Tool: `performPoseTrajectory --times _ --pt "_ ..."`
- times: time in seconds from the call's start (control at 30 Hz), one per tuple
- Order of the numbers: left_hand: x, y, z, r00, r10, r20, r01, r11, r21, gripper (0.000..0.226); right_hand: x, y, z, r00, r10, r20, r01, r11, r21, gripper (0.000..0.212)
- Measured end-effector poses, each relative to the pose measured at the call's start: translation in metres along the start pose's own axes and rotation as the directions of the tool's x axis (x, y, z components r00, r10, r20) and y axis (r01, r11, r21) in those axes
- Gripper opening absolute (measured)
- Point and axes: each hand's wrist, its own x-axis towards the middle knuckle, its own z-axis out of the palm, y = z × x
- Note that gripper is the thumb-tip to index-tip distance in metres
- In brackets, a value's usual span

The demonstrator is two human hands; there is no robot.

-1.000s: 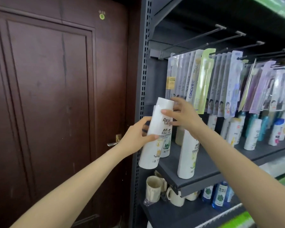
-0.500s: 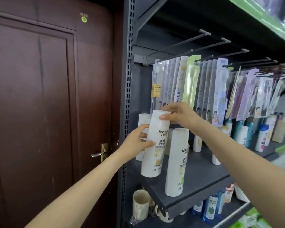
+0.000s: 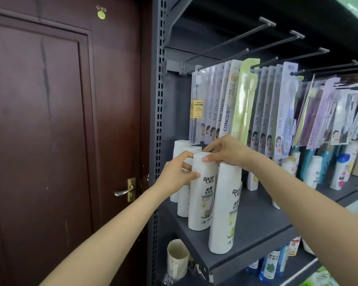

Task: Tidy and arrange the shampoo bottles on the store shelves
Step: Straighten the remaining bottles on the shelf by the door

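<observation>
My left hand and right hand both grip the upright white Raclen shampoo bottle, standing near the shelf's left front corner.

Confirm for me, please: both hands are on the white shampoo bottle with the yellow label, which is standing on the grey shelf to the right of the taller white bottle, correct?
Not quite. In the head view the shampoo bottle, held by the left hand and the right hand, stands on the grey shelf to the left of the taller white bottle, not to its right. The rest holds.
</observation>
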Motion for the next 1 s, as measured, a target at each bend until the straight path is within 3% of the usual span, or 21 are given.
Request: performPoseTrajectory --times 0.23,0.4,0.47,0.6,0.83,1.0 --pt "0.002 0.001 0.005 0.999 0.045 -0.015 -0.044 0.995 0.087 0.033 0.004 0.004 -0.007 0.999 0.024 0.021 -0.023 0.998 -0.058 0.036" --pt "0.011 -0.001 -0.01 0.931 0.255 -0.262 -0.189 0.949 0.253 0.036 0.006 0.011 -0.003 1.0 -0.001 -0.02 0.0 1.0 -0.026 0.034" --pt "0.02 -0.003 -0.015 0.93 0.293 -0.222 -0.195 0.906 0.376 0.044 0.005 0.011 -0.002 1.0 0.0 -0.028 -0.001 0.999 -0.035 0.033" --pt "0.035 -0.007 -0.017 0.977 0.211 -0.018 -0.173 0.844 0.508 0.051 0.003 0.005 -0.004 0.999 -0.016 -0.035 0.012 0.994 -0.105 0.029" --pt "0.032 -0.005 -0.015 0.978 0.202 -0.052 -0.156 0.873 0.462 0.036 0.005 0.004 -0.003 0.996 -0.068 -0.056 0.055 0.976 -0.21 0.026" --pt "0.029 -0.01 -0.008 0.987 0.114 -0.109 -0.072 0.942 0.329 0.039 0.005 0.004 -0.003 0.996 -0.072 -0.056 0.058 0.974 -0.22 0.024"
